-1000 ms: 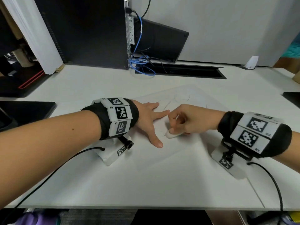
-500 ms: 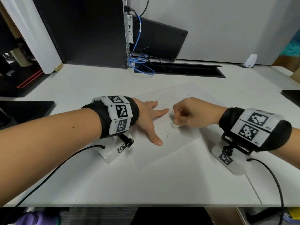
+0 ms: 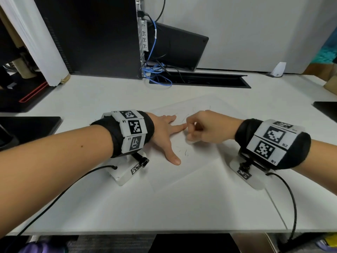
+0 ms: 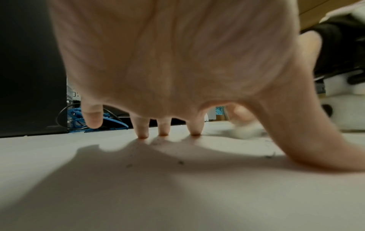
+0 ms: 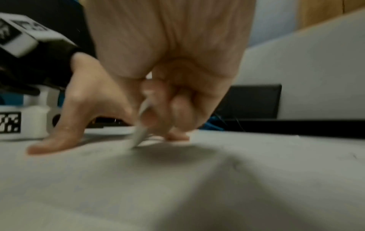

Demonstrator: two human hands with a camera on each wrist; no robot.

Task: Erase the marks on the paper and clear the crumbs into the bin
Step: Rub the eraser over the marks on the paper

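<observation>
Head view, centre of frame: a white sheet of paper lies flat on the white desk, turned at an angle to the desk's near edge. The left hand rests on the sheet's left part with straight, spread fingers; in the left wrist view three fingertips and the thumb touch the paper, while the outermost finger is lifted clear. The right hand, just right of the left forefinger, is curled, its fingers pinching a white eraser whose lower edge meets the paper; the right wrist view shows the eraser as a blurred pale wedge slanting down to the sheet. Thin pencil marks remain above the two hands, near the sheet's upper part, and further marks or dark crumbs lie between the left thumb and the eraser; which of the two cannot be told. Small dark specks lie on the paper under the left palm. Upper frame: a black computer tower with blue cables beside it. The bin appears in no view.
</observation>
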